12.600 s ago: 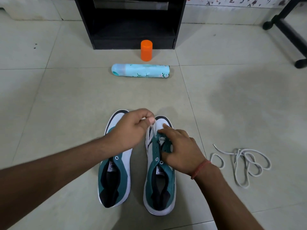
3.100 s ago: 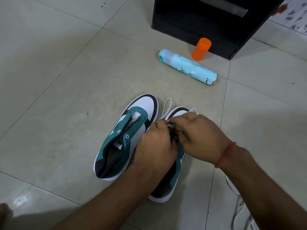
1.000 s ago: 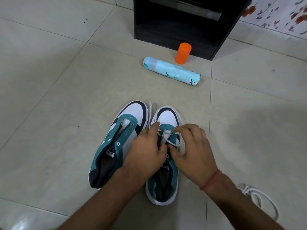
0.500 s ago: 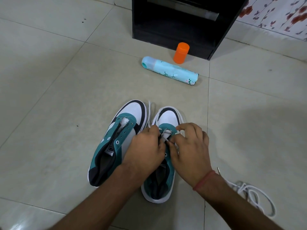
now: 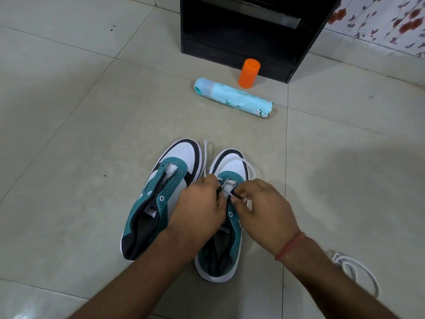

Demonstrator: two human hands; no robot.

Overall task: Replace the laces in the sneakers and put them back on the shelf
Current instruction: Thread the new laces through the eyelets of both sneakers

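Observation:
Two teal, white and black sneakers stand side by side on the tiled floor. The left sneaker (image 5: 161, 199) has no lace and its eyelets are bare. Over the right sneaker (image 5: 227, 171) both hands work a white lace (image 5: 249, 168), whose loose ends trail past the toe. My left hand (image 5: 199, 210) grips the shoe's left eyelet flap, fingers curled. My right hand (image 5: 262, 208) pinches the lace beside the tongue. A second white lace (image 5: 354, 270) lies loose on the floor at the right.
A black shelf unit (image 5: 248, 31) stands open at the back. In front of it stands an orange cap (image 5: 248, 73), and a light blue spray can (image 5: 234, 97) lies on its side. Floral wall tiles show at the far right.
Both hands have stayed on the right sneaker's eyelets. My right hand's fingers have shifted slightly on the lace and the view has drifted a little.

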